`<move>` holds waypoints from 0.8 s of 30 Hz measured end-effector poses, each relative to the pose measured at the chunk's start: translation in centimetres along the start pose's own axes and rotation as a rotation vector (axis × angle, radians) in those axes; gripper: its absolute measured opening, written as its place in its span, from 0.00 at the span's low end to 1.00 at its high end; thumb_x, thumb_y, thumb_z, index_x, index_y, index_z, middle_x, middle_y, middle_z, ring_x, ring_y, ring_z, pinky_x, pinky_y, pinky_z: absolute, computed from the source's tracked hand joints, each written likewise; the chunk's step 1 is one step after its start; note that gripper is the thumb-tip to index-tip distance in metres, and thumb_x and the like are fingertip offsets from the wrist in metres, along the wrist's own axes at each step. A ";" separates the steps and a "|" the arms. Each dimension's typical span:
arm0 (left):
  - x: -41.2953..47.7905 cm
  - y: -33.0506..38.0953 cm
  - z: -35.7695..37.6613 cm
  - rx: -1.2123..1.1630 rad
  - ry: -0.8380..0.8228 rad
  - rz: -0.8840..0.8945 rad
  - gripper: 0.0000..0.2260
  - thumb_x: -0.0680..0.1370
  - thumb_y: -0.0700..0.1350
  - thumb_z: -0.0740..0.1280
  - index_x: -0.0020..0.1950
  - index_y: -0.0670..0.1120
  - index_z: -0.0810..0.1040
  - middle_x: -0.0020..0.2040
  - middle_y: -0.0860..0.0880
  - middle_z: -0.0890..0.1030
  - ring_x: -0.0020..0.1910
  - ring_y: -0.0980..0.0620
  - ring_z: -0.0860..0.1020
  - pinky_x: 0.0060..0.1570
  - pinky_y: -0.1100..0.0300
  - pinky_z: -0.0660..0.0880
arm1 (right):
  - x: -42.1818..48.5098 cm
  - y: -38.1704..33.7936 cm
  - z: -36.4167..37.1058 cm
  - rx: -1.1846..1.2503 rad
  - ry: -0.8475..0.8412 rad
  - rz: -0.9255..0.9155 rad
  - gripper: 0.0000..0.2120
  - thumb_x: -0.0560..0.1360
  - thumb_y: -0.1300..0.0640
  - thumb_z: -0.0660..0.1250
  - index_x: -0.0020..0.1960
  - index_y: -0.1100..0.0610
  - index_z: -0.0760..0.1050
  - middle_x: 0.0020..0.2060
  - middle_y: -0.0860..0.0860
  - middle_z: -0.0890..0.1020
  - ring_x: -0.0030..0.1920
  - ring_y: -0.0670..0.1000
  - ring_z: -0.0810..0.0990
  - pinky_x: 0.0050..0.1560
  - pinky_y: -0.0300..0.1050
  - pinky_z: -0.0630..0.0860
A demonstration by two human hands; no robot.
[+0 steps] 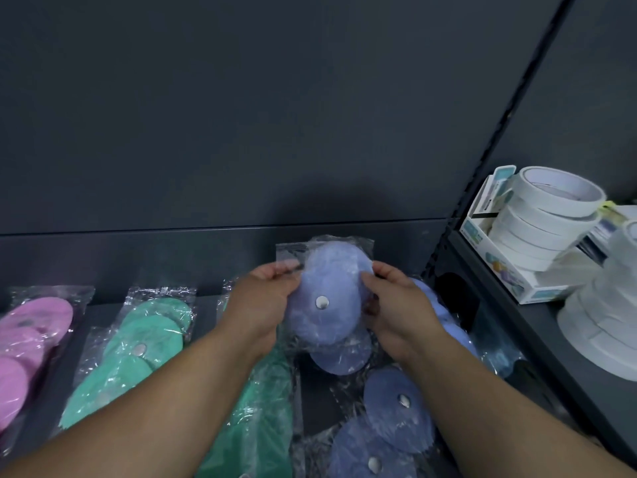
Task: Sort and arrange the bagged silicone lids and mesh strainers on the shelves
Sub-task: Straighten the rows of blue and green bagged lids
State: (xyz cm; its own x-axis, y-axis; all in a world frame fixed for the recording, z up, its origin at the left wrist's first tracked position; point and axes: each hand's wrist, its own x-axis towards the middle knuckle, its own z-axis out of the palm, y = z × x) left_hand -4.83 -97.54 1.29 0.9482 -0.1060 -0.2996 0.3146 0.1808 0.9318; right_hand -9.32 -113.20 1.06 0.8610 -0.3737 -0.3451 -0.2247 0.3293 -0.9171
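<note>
A clear bag of blue silicone lids point(324, 291) is held up above the dark shelf point(103, 305). My left hand point(262, 298) pinches its left edge and my right hand point(393, 301) pinches its right edge. More bagged blue lids point(389, 422) lie on the shelf below, at the front right. Green bagged lids point(138, 346) lie in a row to the left, and another green bag point(255, 422) sits partly hidden under my left forearm. Pink bagged lids point(27, 336) lie at the far left.
The shelf's dark back panel point(241, 115) rises behind the bags. A slotted upright point(482, 174) divides this bay from the right one, where stacked white tape rolls point(548, 215) and a white box point(510, 270) stand on a neighbouring shelf.
</note>
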 end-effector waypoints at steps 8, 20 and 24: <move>-0.9 -0.5 1.7 0.256 0.153 0.248 0.02 0.76 0.44 0.68 0.46 0.50 0.81 0.42 0.57 0.82 0.42 0.62 0.78 0.41 0.66 0.72 | -0.7 -0.7 0.0 0.072 -0.099 0.027 0.07 0.76 0.64 0.65 0.54 0.59 0.75 0.40 0.57 0.82 0.40 0.56 0.79 0.42 0.51 0.77; 0.1 0.8 -1.2 0.122 0.165 0.356 0.07 0.76 0.39 0.68 0.42 0.50 0.74 0.38 0.49 0.78 0.35 0.55 0.73 0.34 0.69 0.70 | 2.4 2.8 0.0 -1.457 -0.211 -0.110 0.35 0.68 0.46 0.72 0.69 0.57 0.63 0.62 0.57 0.74 0.61 0.59 0.74 0.55 0.48 0.74; 0.0 0.5 -1.3 0.038 0.172 0.358 0.10 0.76 0.37 0.67 0.46 0.51 0.71 0.36 0.52 0.79 0.33 0.56 0.74 0.35 0.66 0.72 | 2.7 2.7 0.4 -1.439 -0.201 -0.122 0.43 0.61 0.43 0.78 0.69 0.55 0.62 0.61 0.55 0.75 0.59 0.58 0.76 0.55 0.53 0.77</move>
State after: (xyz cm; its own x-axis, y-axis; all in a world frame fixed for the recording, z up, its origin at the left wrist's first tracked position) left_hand -4.64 -96.14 1.52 0.9923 0.1226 0.0191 -0.0363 0.1398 0.9895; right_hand -7.42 -113.01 -2.25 0.9285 -0.1703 -0.3299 -0.2964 -0.8752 -0.3823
